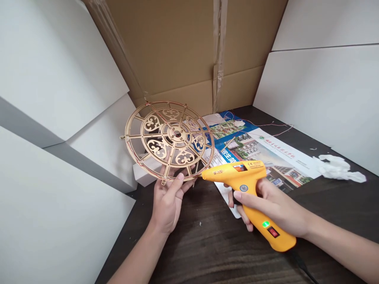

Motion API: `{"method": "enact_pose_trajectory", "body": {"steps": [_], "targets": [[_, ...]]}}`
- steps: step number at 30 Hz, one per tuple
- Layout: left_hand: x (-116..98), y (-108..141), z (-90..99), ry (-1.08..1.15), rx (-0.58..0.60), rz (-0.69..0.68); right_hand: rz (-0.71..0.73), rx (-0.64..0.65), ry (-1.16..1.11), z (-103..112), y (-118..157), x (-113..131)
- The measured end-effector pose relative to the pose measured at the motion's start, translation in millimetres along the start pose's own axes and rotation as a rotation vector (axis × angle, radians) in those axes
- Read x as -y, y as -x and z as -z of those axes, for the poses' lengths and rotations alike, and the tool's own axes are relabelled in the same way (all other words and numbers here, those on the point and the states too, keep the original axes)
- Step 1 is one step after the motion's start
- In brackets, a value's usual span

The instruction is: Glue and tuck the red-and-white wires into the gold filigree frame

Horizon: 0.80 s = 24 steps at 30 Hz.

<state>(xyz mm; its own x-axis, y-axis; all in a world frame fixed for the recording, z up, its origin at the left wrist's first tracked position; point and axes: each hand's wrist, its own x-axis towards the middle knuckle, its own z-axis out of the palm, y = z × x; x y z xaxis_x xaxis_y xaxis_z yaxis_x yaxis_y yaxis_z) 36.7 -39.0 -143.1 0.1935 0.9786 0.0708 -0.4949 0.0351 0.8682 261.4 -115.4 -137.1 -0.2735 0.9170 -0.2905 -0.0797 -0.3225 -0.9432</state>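
One round, tan, openwork wooden disc (183, 136) tilts above the dark wood-grain bench (207, 252), its lower rim in the grip of the left hand (168, 203). The right hand (274, 205) holds a yellow plastic glue gun (251, 184), nozzle just beside that rim.

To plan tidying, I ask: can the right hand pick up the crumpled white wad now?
Probably not: the right hand is occupied, gripping the yellow glue gun, though nothing visible covers the white wad.
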Motion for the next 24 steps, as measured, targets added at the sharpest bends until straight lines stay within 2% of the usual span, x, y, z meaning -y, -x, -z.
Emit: {"method": "enact_pose_trajectory", "body": {"steps": [6, 13, 17, 19, 21, 24], "targets": [[2, -1, 0.9, -0.001, -0.004, 0.002, -0.019, -0.009, 0.001, -1, 1, 0], [3, 0, 0.1, -0.013, 0.041, 0.011, 0.032, 0.03, -0.039, -2, -4, -6], [-1, -3, 4.9, 0.001, 0.031, -0.017, 0.06, 0.043, -0.163, 3, -1, 1], [-4, -5, 7.6, 0.024, 0.014, -0.03, 0.111, -0.049, -0.249, 10, 3, 10], [-6, -7, 9.7, 0.05, 0.002, -0.029, 0.149, -0.229, -0.281, 22, 6, 20], [-7, -8, 10.9, 0.089, 0.01, -0.012, 0.034, -0.433, -0.158, 45, 8, 32]]}}
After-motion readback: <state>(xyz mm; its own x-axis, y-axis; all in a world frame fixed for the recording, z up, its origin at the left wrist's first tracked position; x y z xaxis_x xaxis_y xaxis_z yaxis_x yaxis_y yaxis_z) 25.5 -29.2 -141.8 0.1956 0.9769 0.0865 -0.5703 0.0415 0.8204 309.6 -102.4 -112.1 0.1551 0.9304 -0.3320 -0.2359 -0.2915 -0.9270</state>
